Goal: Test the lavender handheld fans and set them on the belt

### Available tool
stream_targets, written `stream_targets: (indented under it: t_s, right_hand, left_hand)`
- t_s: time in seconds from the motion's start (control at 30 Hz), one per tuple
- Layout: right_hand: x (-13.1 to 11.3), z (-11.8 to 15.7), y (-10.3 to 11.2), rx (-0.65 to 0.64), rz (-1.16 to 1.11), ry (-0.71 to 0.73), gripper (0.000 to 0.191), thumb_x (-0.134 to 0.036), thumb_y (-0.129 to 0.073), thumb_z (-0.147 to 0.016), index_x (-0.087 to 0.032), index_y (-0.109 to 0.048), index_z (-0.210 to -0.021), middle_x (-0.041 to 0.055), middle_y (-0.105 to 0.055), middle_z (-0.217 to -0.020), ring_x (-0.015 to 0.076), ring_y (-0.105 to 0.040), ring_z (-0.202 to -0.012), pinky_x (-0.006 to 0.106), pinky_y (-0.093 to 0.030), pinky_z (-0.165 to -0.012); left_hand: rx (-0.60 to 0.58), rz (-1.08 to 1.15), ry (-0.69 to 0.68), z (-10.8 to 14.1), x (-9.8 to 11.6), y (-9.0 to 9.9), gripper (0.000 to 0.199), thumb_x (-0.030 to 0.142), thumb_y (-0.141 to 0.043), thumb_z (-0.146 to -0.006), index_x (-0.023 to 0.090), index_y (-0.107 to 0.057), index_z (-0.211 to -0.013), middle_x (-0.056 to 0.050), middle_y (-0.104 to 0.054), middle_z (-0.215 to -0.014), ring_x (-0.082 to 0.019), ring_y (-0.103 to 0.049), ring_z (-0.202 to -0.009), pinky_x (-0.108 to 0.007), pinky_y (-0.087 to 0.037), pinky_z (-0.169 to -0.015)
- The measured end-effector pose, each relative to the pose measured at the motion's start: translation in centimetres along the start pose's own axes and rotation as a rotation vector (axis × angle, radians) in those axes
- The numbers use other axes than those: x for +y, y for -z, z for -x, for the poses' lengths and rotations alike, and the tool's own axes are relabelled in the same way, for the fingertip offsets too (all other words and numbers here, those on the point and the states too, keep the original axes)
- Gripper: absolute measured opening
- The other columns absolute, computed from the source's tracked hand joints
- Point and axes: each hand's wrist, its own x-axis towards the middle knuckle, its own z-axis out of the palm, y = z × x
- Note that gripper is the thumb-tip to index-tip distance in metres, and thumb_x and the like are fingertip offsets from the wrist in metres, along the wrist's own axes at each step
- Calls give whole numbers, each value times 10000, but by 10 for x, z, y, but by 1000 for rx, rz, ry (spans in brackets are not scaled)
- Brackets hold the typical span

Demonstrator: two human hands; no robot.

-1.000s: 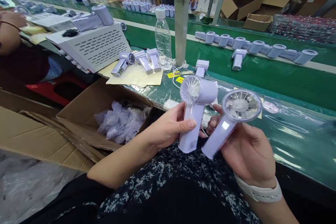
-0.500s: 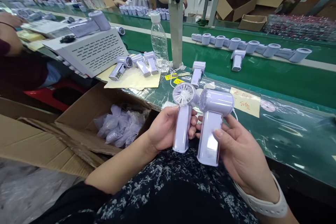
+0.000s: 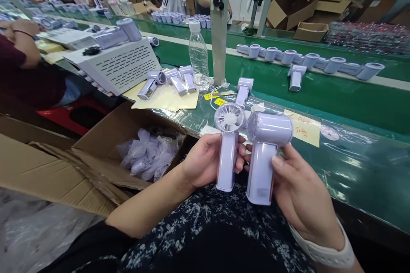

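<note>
My left hand (image 3: 203, 162) is closed around the handle of a lavender handheld fan (image 3: 226, 162), held upright with its round vented head facing me. Beside it, my right hand (image 3: 297, 183) grips a second lavender handheld fan (image 3: 262, 170) by its handle, the head turned sideways. The two fans are close together above my lap, at the bench edge. Just beyond them, another fan (image 3: 244, 93) lies on the bench. A yellow note with red writing (image 3: 304, 128) is behind the right-hand fan, partly covered by it.
Several fans (image 3: 175, 81) rest on yellow paper by a water bottle (image 3: 198, 55) and a slotted metal box (image 3: 121, 66). A row of fans (image 3: 310, 60) lies along the green conveyor (image 3: 346, 98). An open carton (image 3: 96, 138) of bagged parts stands below left. Co-workers sit across and at left.
The view has shifted slightly, so the bench appears lower and further right. The right-hand fan has turned a little. Both hands keep their hold.
</note>
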Motion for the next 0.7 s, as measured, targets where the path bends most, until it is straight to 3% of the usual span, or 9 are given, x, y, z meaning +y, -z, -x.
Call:
stream_targets:
  t_s: [0.1, 0.2, 0.3, 0.4, 0.57, 0.63, 0.7]
  right_hand:
    - [3, -7, 3, -22, -82, -63, 226, -397, -722, -864, -230, -731, -1016, 77, -798, -938, 238, -753, -798, 357, -654, -710]
    - [2, -11, 5, -106, -135, -142, 283, -474, -663, -879, -203, -741, -893, 71, -760, -828, 197, -702, -679, 315, -627, -627]
    - [-2, -12, 5, -203, -189, -112, 320, -493, -662, -862, -191, -766, -866, 59, -708, -762, 174, -643, -640, 260, -569, -529]
    - [-4, -12, 5, -226, -213, -28, 231, -432, -685, -852, -219, -776, -863, 57, -705, -786, 192, -644, -702, 273, -572, -542]
    - [3, -11, 13, -45, -162, 54, 253, -462, -701, -877, -239, -783, -963, 78, -780, -923, 261, -733, -836, 453, -641, -817]
    - [6, -12, 15, 24, -158, 51, 256, -447, -678, -919, -256, -769, -1063, 79, -806, -997, 272, -766, -909, 457, -644, -855]
    - [9, -13, 15, 37, -129, 52, 251, -404, -631, -973, -286, -740, -1166, 64, -817, -1013, 254, -782, -887, 415, -659, -797]
  left_hand:
    - [15, -124, -63, 2, 0, 0, 316, 382, -705, -856, 124, -688, -1037, -88, -749, -924, -209, -728, -757, -326, -579, -753]
    - [-8, -209, -96, 5, 2, 0, 311, 352, -737, -862, 159, -655, -1092, -92, -776, -963, -242, -763, -805, -351, -601, -768]
    - [-23, -272, -105, 9, 7, -1, 337, 329, -764, -860, 182, -629, -1132, -83, -787, -974, -254, -783, -850, -359, -613, -797]
    - [-11, -351, -128, 12, 9, -1, 402, 316, -814, -835, 192, -613, -1161, -69, -787, -954, -250, -785, -874, -362, -615, -817]
    - [82, -458, -133, 11, 7, 0, 627, 472, -914, -705, 181, -584, -1152, -85, -768, -976, -241, -760, -862, -338, -594, -747]
    - [128, -475, -126, 9, 6, 2, 678, 540, -924, -655, 183, -570, -1109, -69, -750, -944, -219, -742, -812, -305, -563, -691]
    - [154, -492, -129, 8, 5, 4, 694, 575, -923, -633, 182, -560, -1077, -58, -731, -926, -196, -720, -791, -284, -533, -672]
